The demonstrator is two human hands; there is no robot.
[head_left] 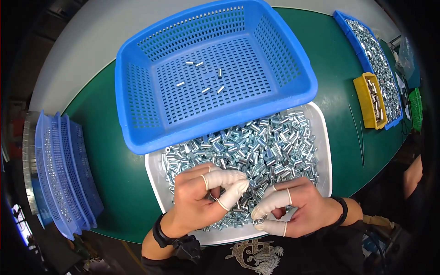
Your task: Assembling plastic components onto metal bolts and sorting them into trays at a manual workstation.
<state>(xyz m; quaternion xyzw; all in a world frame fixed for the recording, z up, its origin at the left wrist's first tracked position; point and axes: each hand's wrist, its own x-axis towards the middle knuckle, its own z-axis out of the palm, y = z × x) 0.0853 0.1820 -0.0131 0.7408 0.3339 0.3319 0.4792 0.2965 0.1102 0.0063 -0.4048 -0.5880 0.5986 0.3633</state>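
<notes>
In the right hand's (302, 206) closed grip, one pin (258, 221) is held between thumb and fingertip, above the near side of the tub (326, 151). The left hand's (195, 190) grip is closed, tips meeting over the tub; whether anything is held there cannot be told. The tub, set on the bench (107, 183), is heaped with loose pins (286, 142); a few are scattered in the basket (206, 132).

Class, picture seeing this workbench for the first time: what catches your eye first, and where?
Probably the big blue perforated plastic basket at top centre, scattered with several small silver pieces. Next, lower in view, the white plastic tub heaped with silver metal cylinders. Over that, the left hand and right hand in white rubber finger covers.
</notes>
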